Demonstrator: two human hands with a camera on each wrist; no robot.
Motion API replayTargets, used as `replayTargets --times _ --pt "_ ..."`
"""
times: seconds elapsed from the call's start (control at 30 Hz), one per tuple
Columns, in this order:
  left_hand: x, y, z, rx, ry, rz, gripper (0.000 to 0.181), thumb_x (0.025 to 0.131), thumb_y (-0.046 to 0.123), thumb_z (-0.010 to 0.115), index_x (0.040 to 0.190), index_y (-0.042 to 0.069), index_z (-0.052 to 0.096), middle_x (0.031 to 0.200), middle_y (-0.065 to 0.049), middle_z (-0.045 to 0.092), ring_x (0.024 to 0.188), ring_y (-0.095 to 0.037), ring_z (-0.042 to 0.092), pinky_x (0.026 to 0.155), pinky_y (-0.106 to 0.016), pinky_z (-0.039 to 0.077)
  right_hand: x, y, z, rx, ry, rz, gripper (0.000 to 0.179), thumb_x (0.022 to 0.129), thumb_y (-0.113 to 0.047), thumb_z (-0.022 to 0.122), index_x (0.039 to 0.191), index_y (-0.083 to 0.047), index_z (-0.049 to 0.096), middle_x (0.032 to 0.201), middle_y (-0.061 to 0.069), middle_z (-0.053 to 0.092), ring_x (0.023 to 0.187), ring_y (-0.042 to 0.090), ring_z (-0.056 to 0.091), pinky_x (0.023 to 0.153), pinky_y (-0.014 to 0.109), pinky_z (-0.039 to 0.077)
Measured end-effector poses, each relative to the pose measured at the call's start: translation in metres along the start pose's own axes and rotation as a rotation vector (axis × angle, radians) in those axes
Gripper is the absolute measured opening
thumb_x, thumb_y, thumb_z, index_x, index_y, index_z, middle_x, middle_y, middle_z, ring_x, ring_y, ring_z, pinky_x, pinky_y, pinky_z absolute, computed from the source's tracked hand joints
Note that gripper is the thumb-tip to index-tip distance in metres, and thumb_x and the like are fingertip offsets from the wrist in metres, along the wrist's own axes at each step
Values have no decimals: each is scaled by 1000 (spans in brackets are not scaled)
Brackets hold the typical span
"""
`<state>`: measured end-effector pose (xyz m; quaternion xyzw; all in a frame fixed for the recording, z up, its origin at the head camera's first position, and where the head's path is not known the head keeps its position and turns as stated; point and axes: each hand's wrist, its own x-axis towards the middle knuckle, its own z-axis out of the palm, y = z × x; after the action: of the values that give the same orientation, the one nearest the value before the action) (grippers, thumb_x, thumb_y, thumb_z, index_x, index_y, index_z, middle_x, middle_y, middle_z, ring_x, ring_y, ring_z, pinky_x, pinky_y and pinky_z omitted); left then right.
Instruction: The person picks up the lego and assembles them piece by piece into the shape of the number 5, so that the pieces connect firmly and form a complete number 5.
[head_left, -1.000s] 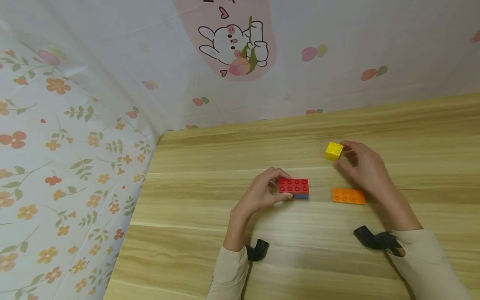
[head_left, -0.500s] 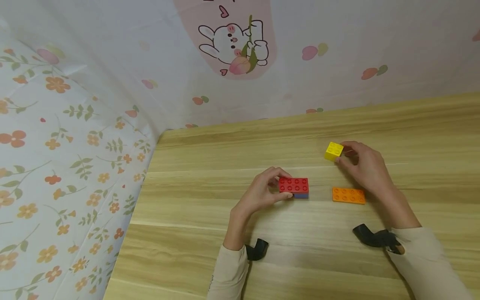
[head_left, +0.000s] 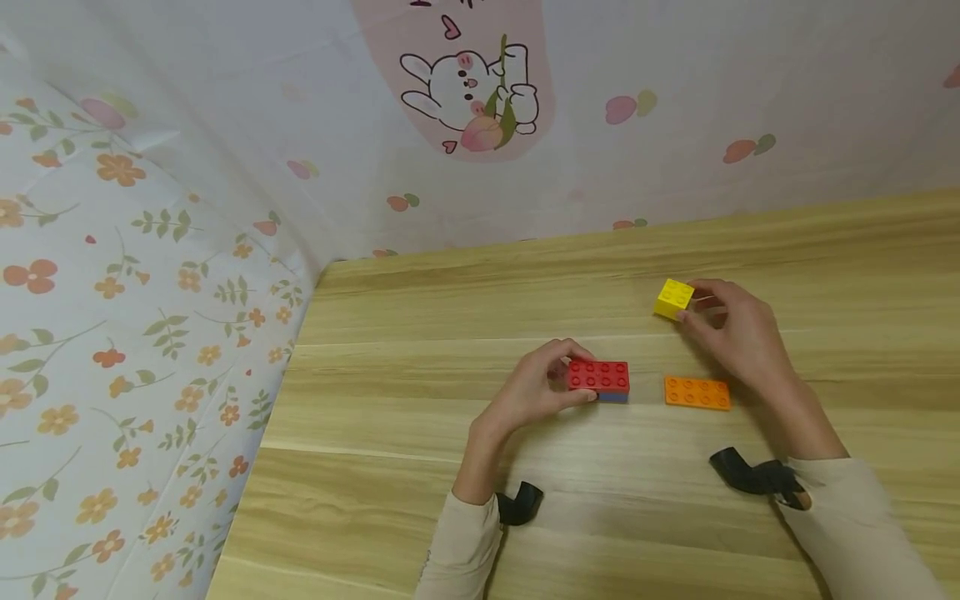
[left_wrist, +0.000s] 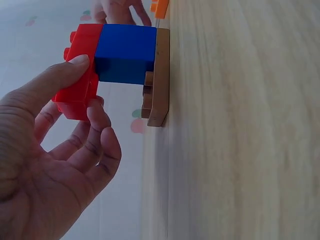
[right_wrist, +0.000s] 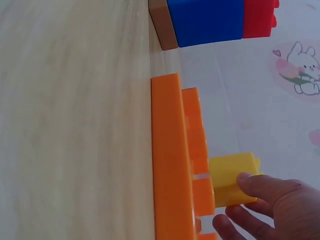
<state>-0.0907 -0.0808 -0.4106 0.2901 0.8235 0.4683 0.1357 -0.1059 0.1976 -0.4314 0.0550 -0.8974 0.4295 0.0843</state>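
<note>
In the head view my left hand (head_left: 531,388) pinches the red brick (head_left: 600,376) between thumb and fingers. That red piece tops a stack: the left wrist view shows a blue brick (left_wrist: 127,47) beneath it and a thin brown plate brick (left_wrist: 162,75) at the bottom, by the tabletop. Farther back on the right, my right hand (head_left: 742,333) grips a small yellow brick (head_left: 672,299) by its right side, with the thumb on the near face. A flat orange plate brick (head_left: 697,393) lies on the table between the stack and my right forearm, studs up.
The wooden table (head_left: 390,375) meets a patterned cloth (head_left: 480,200) along its back edge, and a flowered cloth (head_left: 150,350) hangs along the left. Black curved pieces (head_left: 520,503) stick out from both wrists, low over the table.
My right thumb has come in against the yellow brick, which has shifted slightly right and away. My left hand and the stack have moved a little to the right. The orange plate brick stays put.
</note>
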Motion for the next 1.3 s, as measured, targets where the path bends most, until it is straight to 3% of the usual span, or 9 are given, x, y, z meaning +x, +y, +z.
replayTargets --times 0.43,0.83,1.1,1.23,1.3 --pt "4 2 11 72 -1 6 38 77 11 77 110 12 58 94 5 56 76 -5 52 59 -16 44 0 -5 0 34 31 -10 43 85 -10 67 123 6 52 109 24 56 97 38 54 79 53 45" --pt "7 3 17 83 16 19 38 77 12 76 110 12 57 90 5 54 76 -8 51 63 -22 47 0 -12 -2 54 29 -32 45 84 -8 69 124 4 52 111 22 56 95 36 56 79 54 46" --pt "6 0 14 85 -20 14 46 78 21 77 118 11 56 108 5 57 88 -6 51 79 -21 46 -1 -17 -3 48 22 -54 46 83 -7 70 125 4 52 112 22 57 94 36 56 79 54 46" --pt "2 3 9 39 -16 -19 50 80 22 74 123 8 54 117 3 57 97 -7 52 87 -23 44 -2 -20 -4 57 18 -59 46 84 -8 69 125 3 52 112 21 56 95 36 56 79 55 45" --pt "-1 13 2 -20 -18 -31 44 86 19 68 125 4 53 118 -4 57 99 -13 55 89 -27 44 -2 -23 -4 57 15 -70 45 85 -8 68 125 3 52 111 21 56 94 36 55 79 55 45"
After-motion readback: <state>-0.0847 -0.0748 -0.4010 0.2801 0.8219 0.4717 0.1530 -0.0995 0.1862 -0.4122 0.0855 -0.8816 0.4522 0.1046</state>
